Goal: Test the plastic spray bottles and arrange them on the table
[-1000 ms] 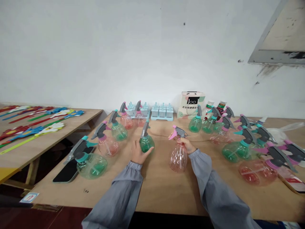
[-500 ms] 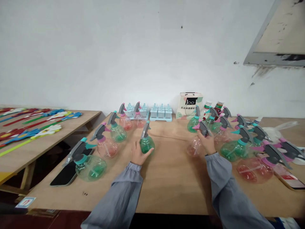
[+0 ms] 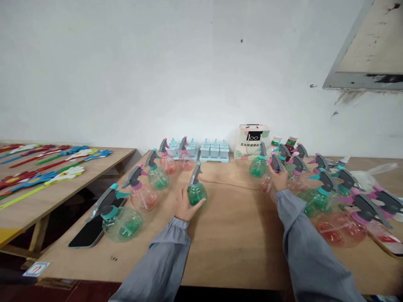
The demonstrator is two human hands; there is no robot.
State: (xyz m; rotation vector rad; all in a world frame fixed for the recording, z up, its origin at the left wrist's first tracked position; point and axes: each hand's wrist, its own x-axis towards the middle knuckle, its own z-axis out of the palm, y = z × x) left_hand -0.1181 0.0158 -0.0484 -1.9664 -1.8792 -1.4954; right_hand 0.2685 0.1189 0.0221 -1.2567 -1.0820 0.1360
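My left hand (image 3: 186, 204) is closed around the lower body of a green spray bottle (image 3: 197, 193), thumb across its near side; its grey trigger head points up. My right hand (image 3: 278, 178) grips a pink spray bottle (image 3: 266, 183) by its grey head, beside the group on the right. Just right of that hand stand another pink spray bottle (image 3: 296, 178) and a green spray bottle (image 3: 315, 202). Behind it is a green spray bottle (image 3: 258, 165). The far fingers of both hands are partly hidden.
More spray bottles (image 3: 122, 224) line the table's left side, by a black phone (image 3: 86, 231). Light-blue popsicle moulds (image 3: 214, 152), a printed box (image 3: 250, 144) and labelled bottles stand along the wall. Colourful hand-shaped clappers (image 3: 64, 174) lie on the left table. Another phone (image 3: 385, 237) lies right.
My right hand has moved the pink spray bottle away from me and a little right, closer to the others. My left hand stays on the green spray bottle. The view has shifted slightly.
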